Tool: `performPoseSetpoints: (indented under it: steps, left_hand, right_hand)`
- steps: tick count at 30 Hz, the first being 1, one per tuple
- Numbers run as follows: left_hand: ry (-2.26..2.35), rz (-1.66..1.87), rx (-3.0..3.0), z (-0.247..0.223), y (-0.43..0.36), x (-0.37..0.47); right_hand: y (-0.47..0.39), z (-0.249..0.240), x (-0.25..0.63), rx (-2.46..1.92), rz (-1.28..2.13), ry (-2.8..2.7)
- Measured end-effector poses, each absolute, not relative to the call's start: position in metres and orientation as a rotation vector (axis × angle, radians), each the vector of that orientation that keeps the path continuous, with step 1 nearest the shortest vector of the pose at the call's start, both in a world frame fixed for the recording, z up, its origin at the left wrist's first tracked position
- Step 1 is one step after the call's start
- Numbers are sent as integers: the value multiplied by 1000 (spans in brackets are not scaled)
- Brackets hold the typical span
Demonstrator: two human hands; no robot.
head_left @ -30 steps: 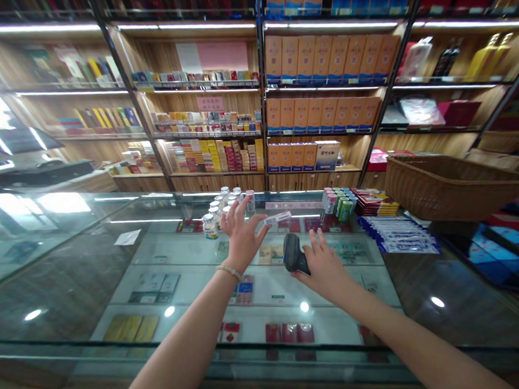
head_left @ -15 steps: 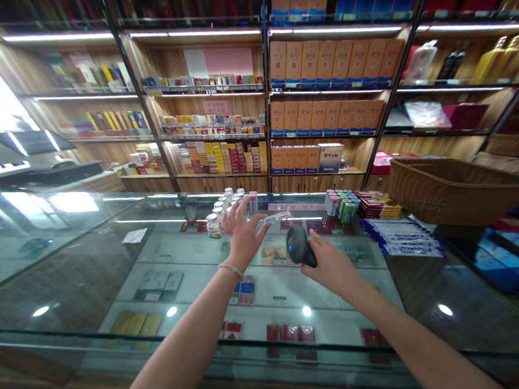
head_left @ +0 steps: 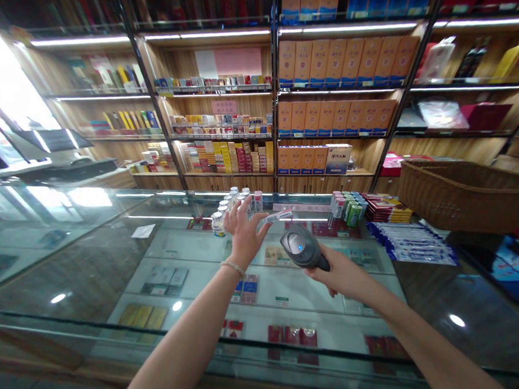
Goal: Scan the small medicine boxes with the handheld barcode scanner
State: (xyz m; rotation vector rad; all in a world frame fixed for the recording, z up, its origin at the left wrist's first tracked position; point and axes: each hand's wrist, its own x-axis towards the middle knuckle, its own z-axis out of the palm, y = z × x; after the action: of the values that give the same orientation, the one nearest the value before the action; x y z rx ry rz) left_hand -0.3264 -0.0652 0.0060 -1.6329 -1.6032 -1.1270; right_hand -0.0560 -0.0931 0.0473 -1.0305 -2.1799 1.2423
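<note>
My left hand (head_left: 245,237) pinches a slim, pale pack (head_left: 278,216) between thumb and fingers, above the glass counter. The pack has small print or a barcode on its near face; its exact kind is too small to tell. My right hand (head_left: 346,274) grips the handle of a dark grey barcode scanner (head_left: 302,247), which shows a small blue light. The scanner's head is just below and to the right of the pack, apart from it. Behind my left fingers stand several small white-capped bottles (head_left: 218,224), partly hidden, beside a pink-topped container (head_left: 258,201).
Pink, blue and green small cylinders (head_left: 353,214), stacked red and yellow packets (head_left: 383,208) and fanned blue-white packets (head_left: 413,243) lie on the counter's right. A wicker basket (head_left: 459,199) sits beyond. A paper slip (head_left: 143,231) lies left. Shelves of orange boxes (head_left: 336,65) stand behind.
My right hand has turned the scanner, so more of its top and head shows. The left hand keeps the pack in nearly the same place. The view has shifted slightly left.
</note>
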Motion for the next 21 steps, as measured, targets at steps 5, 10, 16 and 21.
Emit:
performPoseSetpoints:
  steps: [5,10,16,21]
  left_hand:
    - [-1582,-1121,-1623,6,-65,-326]
    - [-1582,-1117,-1637,5,-64,-327]
    - [-1577,-1128,-1636,6,-63,-327]
    - [-1565,-1127,-1601,4,-61,-327]
  right_hand:
    - [-100,45,-63,-1032,1245,-2118]
    - [-104,50,-66,-1054,1215,-2089]
    - [-105,54,-68,-1103,1199,-2080]
    - [-106,55,-68,-1157,1137,-2111]
